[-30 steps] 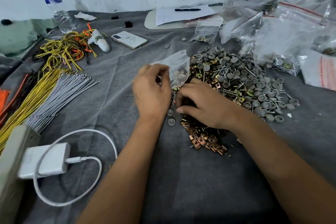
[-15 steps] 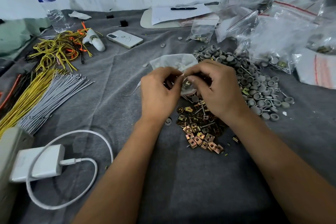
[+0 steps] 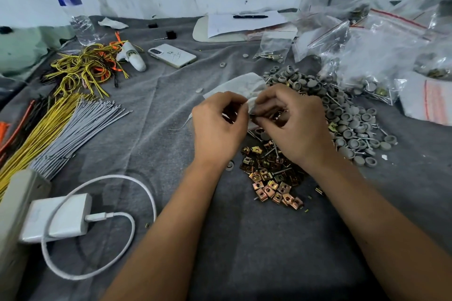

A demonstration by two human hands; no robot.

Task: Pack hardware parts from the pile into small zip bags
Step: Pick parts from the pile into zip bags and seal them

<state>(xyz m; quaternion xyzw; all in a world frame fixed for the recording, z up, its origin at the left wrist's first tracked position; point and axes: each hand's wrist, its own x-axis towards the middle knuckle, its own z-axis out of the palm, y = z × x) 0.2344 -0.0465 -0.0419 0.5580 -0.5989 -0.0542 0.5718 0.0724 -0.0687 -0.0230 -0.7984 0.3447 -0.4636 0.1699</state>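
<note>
Both hands meet over the near-left edge of the hardware pile [image 3: 325, 115]. Left hand [image 3: 219, 127]: fingers curled, thumb and forefinger pinching the mouth edge of a small zip bag [image 3: 241, 87], whose body lies flat, extending away from the hands towards the far side. Right hand [image 3: 293, 120]: fingers curled at the same bag mouth, fingertips against the plastic; whether they also hold a part cannot be told, the view there is blocked. Judged step: loading or closing this 1 bag. Progress: partial. Done, as far as visible: several filled bags [image 3: 367, 76] heaped at far right, with grey caps and screws showing through the plastic, and 1 small filled bag [image 3: 274, 49] standing apart, far of the pile. Left: the pile remains large, with grey caps [image 3: 352, 129] and long screws to the right and brass-coloured square clip nuts [image 3: 271, 178] near, just below the hands; a few caps lie loose on the grey cloth [image 3: 159, 110]. Much packing remains. Writing: none legible. The water bottle [image 3: 73, 10] at far left carries a blue label, text too blurred. The white phone [image 3: 172, 55] shows a faint drawn mark on its back, unreadable. The paper [image 3: 244, 23] under the pen [image 3: 250, 16] shows no readable text. Bags carry red zip lines only.
</note>
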